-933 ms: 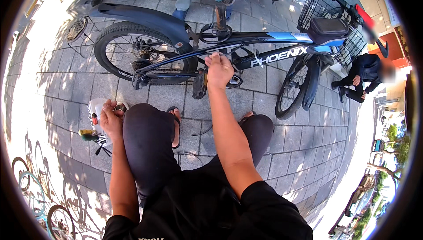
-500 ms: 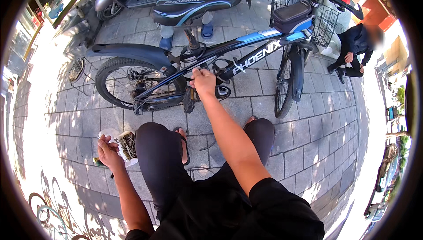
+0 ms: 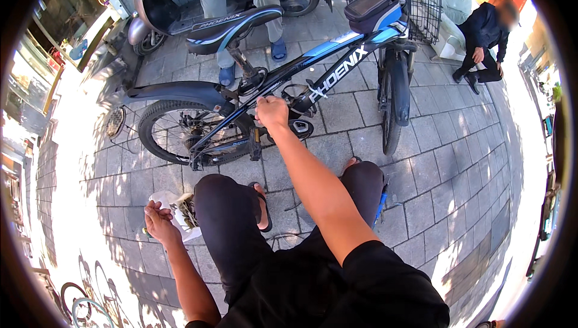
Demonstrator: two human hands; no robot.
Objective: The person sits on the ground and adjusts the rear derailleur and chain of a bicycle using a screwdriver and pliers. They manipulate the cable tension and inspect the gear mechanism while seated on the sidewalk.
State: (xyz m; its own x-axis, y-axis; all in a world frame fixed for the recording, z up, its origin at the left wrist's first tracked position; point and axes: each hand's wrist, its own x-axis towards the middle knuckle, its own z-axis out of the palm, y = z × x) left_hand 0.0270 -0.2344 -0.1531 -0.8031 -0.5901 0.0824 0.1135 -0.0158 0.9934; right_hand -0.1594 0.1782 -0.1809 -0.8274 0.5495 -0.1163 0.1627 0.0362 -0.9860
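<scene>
Head view, right hand (image 3: 273, 113) at one bicycle (image 3: 333, 50) (two wheels (image 3: 146, 135)), left hand (image 3: 161, 222) apart

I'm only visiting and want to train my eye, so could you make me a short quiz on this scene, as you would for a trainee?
1. Which is nearer the bicycle: the left hand or the right hand?
2. True or false: the left hand is touching the rear wheel.
3. Fill in the gap: the dark bag sits toward the ____ end of the bicycle.

Key:
1. The right hand, which is at the frame.
2. False; it is well away from the wheel, by the white container.
3. Front.
</scene>
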